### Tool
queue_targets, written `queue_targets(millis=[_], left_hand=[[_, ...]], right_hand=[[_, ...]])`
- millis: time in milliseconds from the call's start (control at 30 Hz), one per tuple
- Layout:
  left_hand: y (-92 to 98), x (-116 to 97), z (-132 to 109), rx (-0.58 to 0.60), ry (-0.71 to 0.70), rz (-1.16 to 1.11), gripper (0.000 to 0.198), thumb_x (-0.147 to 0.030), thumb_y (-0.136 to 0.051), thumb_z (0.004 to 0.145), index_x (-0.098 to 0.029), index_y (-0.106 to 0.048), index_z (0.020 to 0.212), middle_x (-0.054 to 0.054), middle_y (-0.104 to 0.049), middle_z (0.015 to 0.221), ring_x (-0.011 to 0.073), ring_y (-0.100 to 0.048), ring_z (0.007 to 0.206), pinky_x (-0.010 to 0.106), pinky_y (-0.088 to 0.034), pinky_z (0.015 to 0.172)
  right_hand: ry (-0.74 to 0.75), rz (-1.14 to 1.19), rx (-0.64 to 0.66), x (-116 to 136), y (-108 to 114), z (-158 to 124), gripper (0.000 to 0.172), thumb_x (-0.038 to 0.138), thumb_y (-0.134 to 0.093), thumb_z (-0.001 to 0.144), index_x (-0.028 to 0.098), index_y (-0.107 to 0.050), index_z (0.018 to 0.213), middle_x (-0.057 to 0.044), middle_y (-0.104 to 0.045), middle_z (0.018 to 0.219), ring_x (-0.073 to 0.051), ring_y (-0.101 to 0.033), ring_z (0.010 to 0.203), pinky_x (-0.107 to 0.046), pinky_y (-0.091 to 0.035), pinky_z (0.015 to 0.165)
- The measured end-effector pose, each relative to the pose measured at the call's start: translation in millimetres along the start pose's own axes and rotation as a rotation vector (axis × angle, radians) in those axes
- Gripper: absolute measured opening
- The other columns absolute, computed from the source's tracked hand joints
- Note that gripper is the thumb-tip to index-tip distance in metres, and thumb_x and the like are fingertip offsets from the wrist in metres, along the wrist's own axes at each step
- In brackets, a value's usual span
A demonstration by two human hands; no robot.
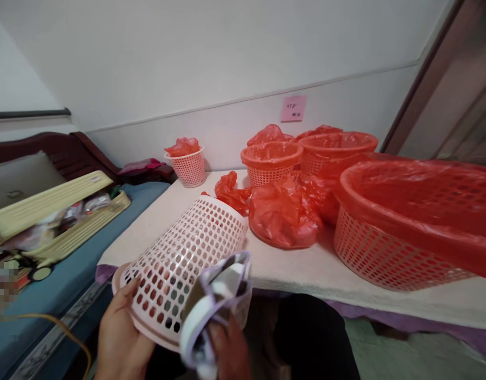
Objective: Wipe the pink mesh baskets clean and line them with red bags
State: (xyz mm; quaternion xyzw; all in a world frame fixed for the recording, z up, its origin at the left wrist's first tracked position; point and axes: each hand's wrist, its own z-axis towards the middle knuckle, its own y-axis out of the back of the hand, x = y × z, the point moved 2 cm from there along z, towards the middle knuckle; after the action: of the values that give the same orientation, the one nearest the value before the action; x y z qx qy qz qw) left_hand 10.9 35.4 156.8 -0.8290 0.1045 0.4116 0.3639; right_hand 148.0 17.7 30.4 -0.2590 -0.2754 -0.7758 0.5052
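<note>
Fingers (126,295) of the left hand (120,338) are closed on the rim of a pink basket (187,253), thumb on the outside of the lip and the palm beneath it. The basket is perforated and lies tipped on its side, its open mouth toward the person and its base pointing up and away, over the near edge of the bench (306,269). Just beside it, the right hand (229,345) grips a white-and-lilac object (215,301) from below; the object overlaps the basket's lower wall in the view and is too blurred to name. Beyond the basket's base a crumpled red bag (230,192) lies on the bench's pale cloth, and next to it a fuller red bag (284,214). Farther back stand a small pink basket (189,169) with red plastic in it and an orange basket (271,163) lined in red, with another lined basket (337,148) behind it near the wall. At the right, closest to the camera, sits a large basket (385,248) — its red liner folded over the rim. A pink note (293,108) is stuck to the wall above. To the left, well apart from the hands, a bed (140,198) with a blue sheet carries an open yellow case (60,211).
</note>
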Motion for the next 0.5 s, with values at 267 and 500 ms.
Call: queue_targets(millis=[267, 500], left_hand=[[-12.1, 4, -9, 0.096, 0.048, 0.014, 0.034, -0.02, -0.049, 0.088, -0.015, -0.067, 0.116, 0.008, -0.078, 0.088, 0.0239, -0.074, 0.087, 0.042, -0.057, 0.092], [-4.6, 29, -22, 0.224, -0.053, 0.08, 0.046, -0.048, -0.073, 0.074, -0.021, -0.071, 0.111, 0.008, -0.076, 0.108, 0.0326, -0.063, 0.116, 0.042, -0.054, 0.098]], right_hand=[[0.03, -0.236, 0.05, 17, -7, -25, 0.025, 0.013, -0.052, 0.085, 0.023, -0.064, 0.104, -0.017, -0.069, 0.107, -0.03, -0.071, 0.09, -0.039, -0.061, 0.066], [0.081, -0.29, -0.005, 38, 16, 12, 0.036, 0.019, -0.062, 0.079, 0.022, -0.062, 0.114, -0.015, -0.071, 0.095, -0.032, -0.071, 0.086, -0.041, -0.062, 0.065]])
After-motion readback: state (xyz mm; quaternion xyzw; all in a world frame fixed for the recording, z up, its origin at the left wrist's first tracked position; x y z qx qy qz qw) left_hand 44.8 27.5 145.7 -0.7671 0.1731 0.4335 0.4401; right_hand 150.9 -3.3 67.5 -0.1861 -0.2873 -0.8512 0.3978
